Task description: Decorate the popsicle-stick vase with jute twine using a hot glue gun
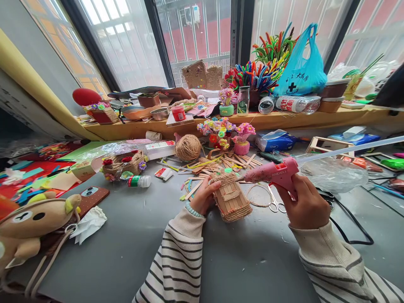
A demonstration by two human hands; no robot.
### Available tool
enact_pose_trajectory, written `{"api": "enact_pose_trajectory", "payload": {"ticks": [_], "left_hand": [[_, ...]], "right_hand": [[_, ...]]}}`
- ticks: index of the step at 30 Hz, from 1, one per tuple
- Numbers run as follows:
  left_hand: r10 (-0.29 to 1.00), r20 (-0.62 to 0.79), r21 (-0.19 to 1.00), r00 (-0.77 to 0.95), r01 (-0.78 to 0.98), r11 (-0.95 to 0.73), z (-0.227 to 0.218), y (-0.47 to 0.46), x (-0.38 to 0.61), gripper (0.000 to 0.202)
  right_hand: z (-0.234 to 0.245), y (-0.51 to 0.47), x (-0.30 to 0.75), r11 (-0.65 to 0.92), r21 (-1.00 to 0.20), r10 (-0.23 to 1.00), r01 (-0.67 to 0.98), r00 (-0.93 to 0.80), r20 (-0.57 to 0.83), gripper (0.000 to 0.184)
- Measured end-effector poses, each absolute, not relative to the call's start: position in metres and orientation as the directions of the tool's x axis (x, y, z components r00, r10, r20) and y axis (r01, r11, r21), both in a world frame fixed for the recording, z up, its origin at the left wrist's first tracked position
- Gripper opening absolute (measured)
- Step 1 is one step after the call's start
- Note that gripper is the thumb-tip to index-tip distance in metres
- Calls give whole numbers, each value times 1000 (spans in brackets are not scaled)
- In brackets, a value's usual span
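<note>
My left hand [204, 197] is closed on the side of a small craft box [232, 197] made of wooden sticks, with jute twine wound round its ends. The box is tilted above the grey table. In my right hand [307, 202] is a pink hot glue gun [277, 174], gripped by its handle, with a long clear glue stick [350, 150] coming out of its back. The nozzle points left and is at or very near the box's upper right edge; I cannot tell whether it touches. Behind the box lie loose wooden sticks [249, 160] and a ball of twine [188, 147].
White-handled scissors [276, 205] and a black cable [353, 227] lie near my right hand. To the left are a small bottle [139, 181], a twine-wrapped basket [126, 163], a phone [91, 195] and a plush bear bag [38, 223]. A cluttered sill [139, 130] runs along the windows.
</note>
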State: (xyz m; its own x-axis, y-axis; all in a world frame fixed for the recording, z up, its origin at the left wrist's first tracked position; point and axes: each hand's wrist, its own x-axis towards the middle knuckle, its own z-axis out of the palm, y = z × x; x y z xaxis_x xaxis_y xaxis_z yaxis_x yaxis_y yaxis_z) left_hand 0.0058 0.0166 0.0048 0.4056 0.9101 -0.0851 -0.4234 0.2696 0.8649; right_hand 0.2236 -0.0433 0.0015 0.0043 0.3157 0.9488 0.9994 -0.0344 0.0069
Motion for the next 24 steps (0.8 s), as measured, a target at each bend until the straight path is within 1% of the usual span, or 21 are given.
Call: {"api": "enact_pose_trajectory", "payload": {"ticks": [4, 8, 12, 18, 24], "left_hand": [[914, -85, 874, 396, -411, 259, 4, 17, 6, 42], [917, -77, 873, 391, -417, 252, 4, 17, 6, 44], [918, -82, 876, 388, -411, 252, 4, 17, 5, 44], [915, -69, 877, 398, -413, 246, 3, 18, 6, 44], [918, -77, 876, 390, -412, 248, 5, 16, 6, 43]], "right_hand": [[1, -44, 224, -41, -6, 327, 999, 19, 945, 35], [0, -44, 225, -37, 6, 334, 999, 7, 942, 34], [0, -44, 226, -35, -24, 362, 999, 35, 931, 34], [3, -43, 224, -45, 23, 324, 999, -8, 946, 35], [2, -42, 226, -67, 33, 334, 997, -9, 943, 34]]}}
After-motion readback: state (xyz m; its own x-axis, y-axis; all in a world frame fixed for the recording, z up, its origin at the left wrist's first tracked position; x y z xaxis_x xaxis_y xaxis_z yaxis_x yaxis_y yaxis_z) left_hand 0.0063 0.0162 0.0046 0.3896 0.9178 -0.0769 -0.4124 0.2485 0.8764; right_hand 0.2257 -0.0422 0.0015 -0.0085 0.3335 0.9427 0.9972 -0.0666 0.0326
